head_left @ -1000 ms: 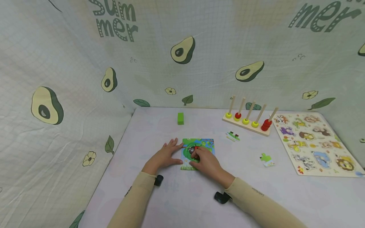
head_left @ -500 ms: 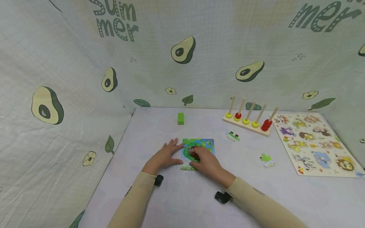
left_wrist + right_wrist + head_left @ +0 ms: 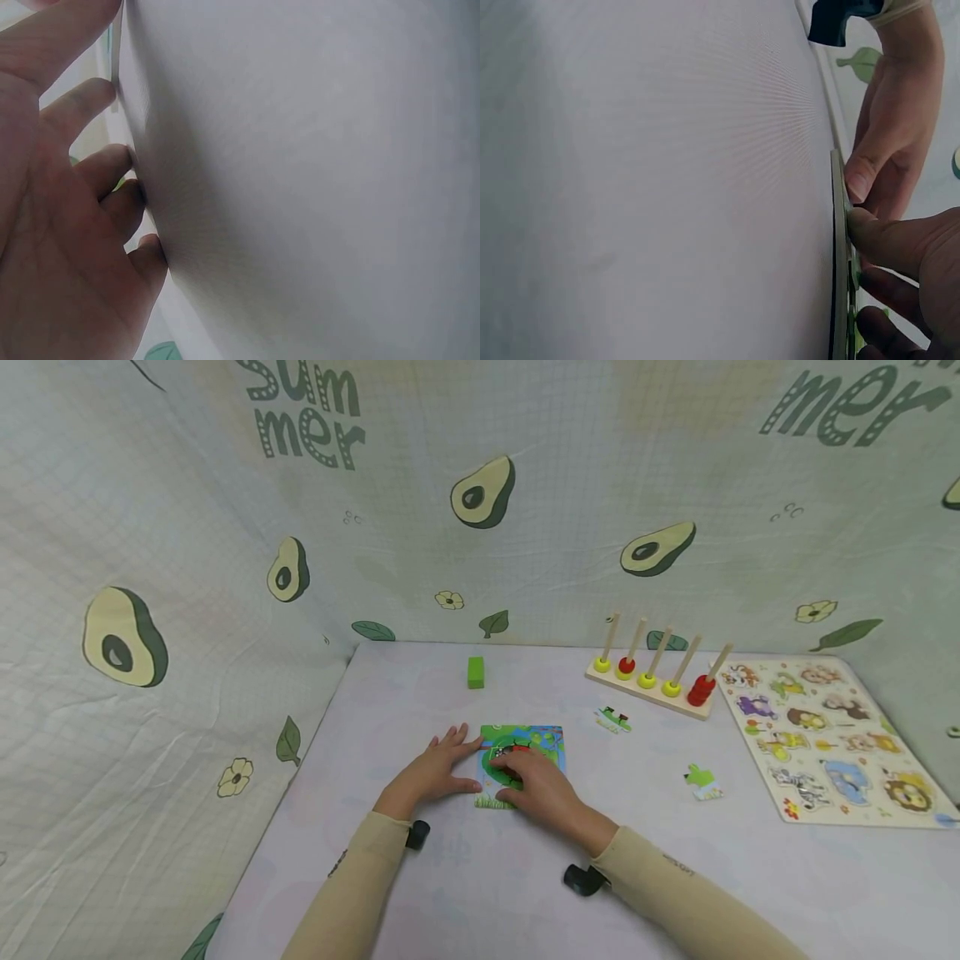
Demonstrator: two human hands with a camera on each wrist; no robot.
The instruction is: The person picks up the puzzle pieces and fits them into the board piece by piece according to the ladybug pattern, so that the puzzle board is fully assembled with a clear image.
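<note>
A small square puzzle board (image 3: 555,739) with a ladybug picture lies flat on the table in the head view. My left hand (image 3: 435,772) spreads its fingers beside it, with fingertips and thumb at its left edge. Over the board's lower right part my right hand (image 3: 536,781) rests its fingertips, covering part of the ladybug. Its thumb sits near the front edge, apart from the other fingers. In the right wrist view the board's edge (image 3: 840,262) shows side-on, with both hands against it. The left wrist view shows my left fingers (image 3: 105,169) low at the table.
Two loose puzzle pieces, one with a green shape and dark posts (image 3: 613,719) and one green and white (image 3: 702,782), lie to the right. Behind stand a green block (image 3: 476,672) and a peg counter (image 3: 678,700) with rings. An animal puzzle board (image 3: 877,814) lies far right.
My right fingers have moved slightly left and spread from a pinch, now resting on the board. More of the ladybug's red back shows above them. My left hand has stayed put.
</note>
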